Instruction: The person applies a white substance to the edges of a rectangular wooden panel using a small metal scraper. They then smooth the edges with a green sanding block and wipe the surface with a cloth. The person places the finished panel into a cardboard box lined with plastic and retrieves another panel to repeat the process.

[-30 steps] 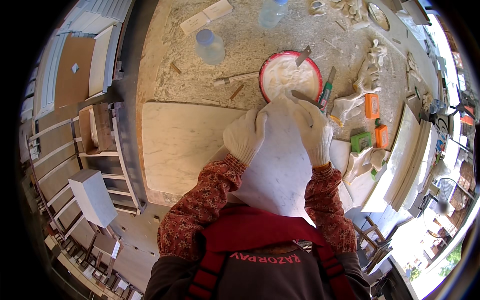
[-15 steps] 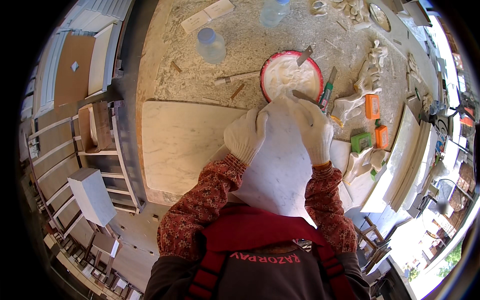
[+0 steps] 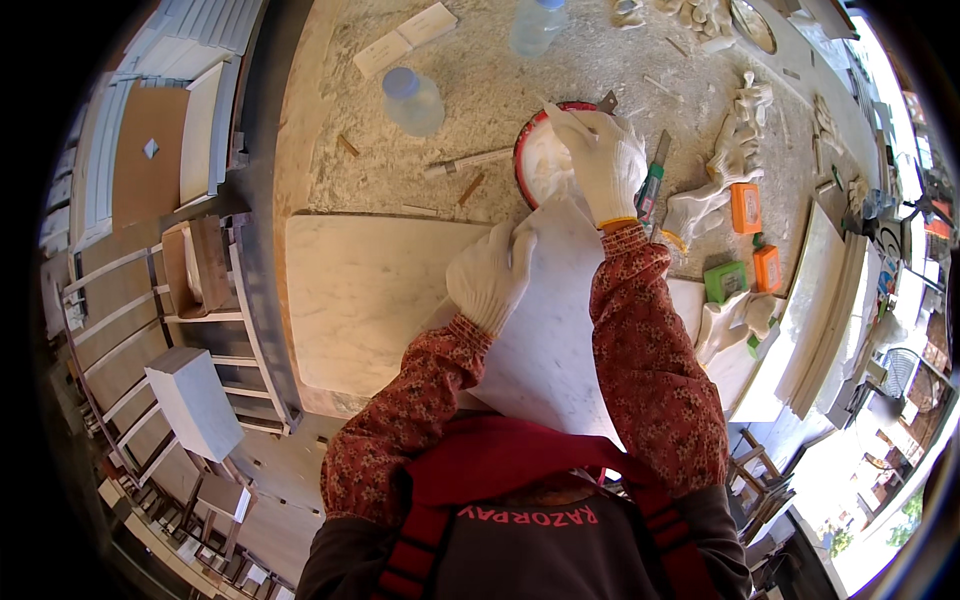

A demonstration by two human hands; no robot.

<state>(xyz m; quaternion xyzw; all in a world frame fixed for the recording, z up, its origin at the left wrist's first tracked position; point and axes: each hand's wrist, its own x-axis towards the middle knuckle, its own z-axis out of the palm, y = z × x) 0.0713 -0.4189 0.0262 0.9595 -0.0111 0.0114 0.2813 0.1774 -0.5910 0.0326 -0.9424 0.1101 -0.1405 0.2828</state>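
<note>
A white marble slab stands in front of me, its far corner by the tub. My left hand, in a white knit glove, grips its left edge with the thumb on the face. My right hand, gloved too, is over a red-rimmed tub of white paste. Its fingers are closed, and a thin pale tip, seemingly of a scraper blade, shows past them; the rest is hidden. Another metal blade sticks out at the tub's far rim. Right of the tub lies a green-handled knife.
Another marble slab lies flat on the left of the dusty worktable. Two clear blue-capped containers stand beyond. Loose gloves, orange boxes and a green box lie to the right. A metal rack stands left of the table.
My right hand has moved from the slab's right edge, forward and slightly left, over the paste tub. My left hand keeps its hold on the slab.
</note>
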